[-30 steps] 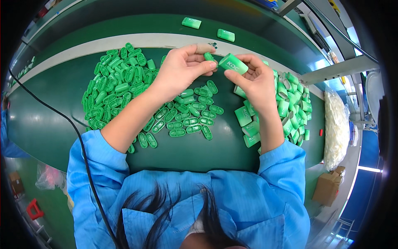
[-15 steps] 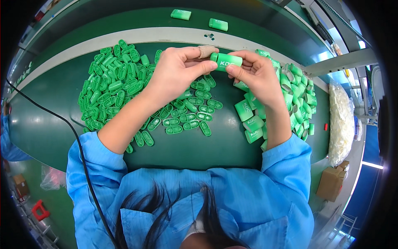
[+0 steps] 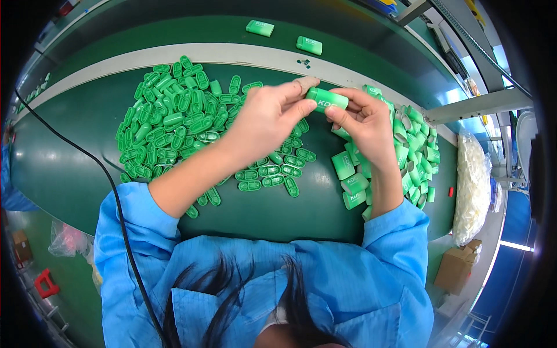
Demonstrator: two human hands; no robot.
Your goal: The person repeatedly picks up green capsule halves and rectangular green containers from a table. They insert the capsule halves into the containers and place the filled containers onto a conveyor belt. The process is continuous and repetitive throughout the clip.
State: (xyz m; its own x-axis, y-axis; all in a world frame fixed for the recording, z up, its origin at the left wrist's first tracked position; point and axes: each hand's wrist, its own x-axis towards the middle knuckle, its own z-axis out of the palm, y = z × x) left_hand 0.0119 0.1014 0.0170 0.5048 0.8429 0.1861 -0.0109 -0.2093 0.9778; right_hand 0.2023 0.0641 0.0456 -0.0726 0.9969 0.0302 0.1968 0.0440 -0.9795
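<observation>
Left hand [image 3: 268, 116] and right hand [image 3: 364, 122] pinch one green plastic case [image 3: 326, 99] between closed fingers above heaped green caps [image 3: 174, 116] on the bench [image 3: 69, 174]

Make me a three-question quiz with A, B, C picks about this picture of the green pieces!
1. Where does the big pile of small green caps lie?
A. By the person's left arm
B. In the cardboard box
C. On the far belt

2. How many green cases lie alone on the far belt?
A. Two
B. Five
C. None

3. What do the left hand and right hand do?
A. Rest flat on the table
B. Hold one green case together
C. Pull the black cable

Answers: 1 A, the caps spread left of the hands. 2 A, two cases sit apart up there. 3 B, fingers of both hands pinch the case.
</observation>
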